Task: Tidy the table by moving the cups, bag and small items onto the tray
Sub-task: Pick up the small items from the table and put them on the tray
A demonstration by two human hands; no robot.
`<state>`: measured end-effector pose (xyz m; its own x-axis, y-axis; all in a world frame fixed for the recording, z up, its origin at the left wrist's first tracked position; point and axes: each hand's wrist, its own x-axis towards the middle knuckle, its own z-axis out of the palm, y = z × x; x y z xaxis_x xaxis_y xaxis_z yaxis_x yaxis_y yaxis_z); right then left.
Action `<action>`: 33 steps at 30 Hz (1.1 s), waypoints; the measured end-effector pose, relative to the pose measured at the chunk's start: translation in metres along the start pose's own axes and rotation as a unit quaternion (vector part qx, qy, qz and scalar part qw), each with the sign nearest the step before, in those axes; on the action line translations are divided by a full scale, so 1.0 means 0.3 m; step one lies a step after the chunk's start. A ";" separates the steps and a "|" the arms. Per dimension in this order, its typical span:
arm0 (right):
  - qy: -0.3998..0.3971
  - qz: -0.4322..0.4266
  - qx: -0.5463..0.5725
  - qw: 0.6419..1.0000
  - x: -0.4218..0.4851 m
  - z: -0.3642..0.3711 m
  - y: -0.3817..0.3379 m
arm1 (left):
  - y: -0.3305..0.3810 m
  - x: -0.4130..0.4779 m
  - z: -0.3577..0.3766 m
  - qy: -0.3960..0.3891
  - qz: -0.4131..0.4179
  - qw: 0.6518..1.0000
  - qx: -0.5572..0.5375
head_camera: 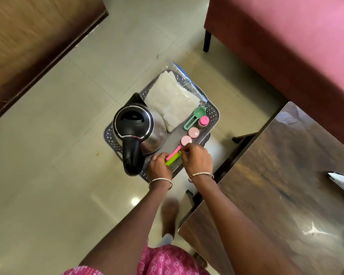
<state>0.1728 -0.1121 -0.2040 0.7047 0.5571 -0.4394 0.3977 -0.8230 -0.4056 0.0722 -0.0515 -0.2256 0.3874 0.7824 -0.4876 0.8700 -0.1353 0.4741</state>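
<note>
**Both hands at near edge of tray, on pink and green spoons**

Fingers of the right hand (197, 160) were pinched narrow on the neck of a pink measuring spoon (179, 148), just below its round bowl. Those of the left hand (160, 167) were curled closed over the handle ends of the same spoon and of a lime-green spoon (173, 159) lying directly beside it; which of the two the left hand actually gripped could not be determined. Both spoons lay at the near right corner of the grey perforated tray (213, 113), which sat on the tiled floor (48, 155).

On the tray were noted a steel kettle (137, 132) with black lid and handle at the left, and a clear zip bag (173, 96) of white folded material at the far side, overhanging the far rim. Along the right edge lay a mint-green scoop (195, 117), a small pink-capped item (204, 121) just beside it, and another round pink piece (193, 132) nearer the hands.

A dark glossy table (286, 185) stood to the right of the tray.
</note>
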 end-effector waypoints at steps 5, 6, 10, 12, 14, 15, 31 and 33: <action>0.074 -0.023 0.098 0.992 -0.072 -0.022 0.066 | 0.011 0.004 0.011 0.032 -0.053 0.996 -0.058; 0.088 -0.014 0.109 0.990 -0.089 -0.024 0.081 | 0.012 0.003 0.013 0.040 -0.054 0.996 -0.064; 0.131 0.047 0.157 0.978 -0.166 -0.034 0.144 | 0.019 -0.009 0.007 0.061 -0.063 0.992 -0.093; 0.125 0.069 0.172 0.975 -0.203 -0.039 0.169 | 0.020 -0.018 -0.004 0.068 -0.078 0.990 -0.093; 0.120 0.084 0.186 0.972 -0.237 -0.052 0.189 | 0.030 -0.040 -0.023 0.084 -0.085 0.989 -0.086; 0.117 0.091 0.193 0.970 -0.254 -0.061 0.197 | 0.039 -0.058 -0.035 0.096 -0.083 0.989 -0.082; 0.161 0.207 0.283 0.923 -0.636 -0.271 0.467 | 0.329 -0.641 0.086 0.006 0.166 0.984 -0.059; 0.182 0.234 0.302 0.906 -0.712 -0.302 0.567 | 0.376 -0.731 0.158 -0.019 0.195 0.979 -0.048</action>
<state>0.1431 -0.3810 -0.1065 0.9036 -0.0008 -0.4284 -0.3118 -0.6870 -0.6563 0.0997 -0.2671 -0.1000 0.6970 0.6593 -0.2820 0.6221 -0.3604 0.6950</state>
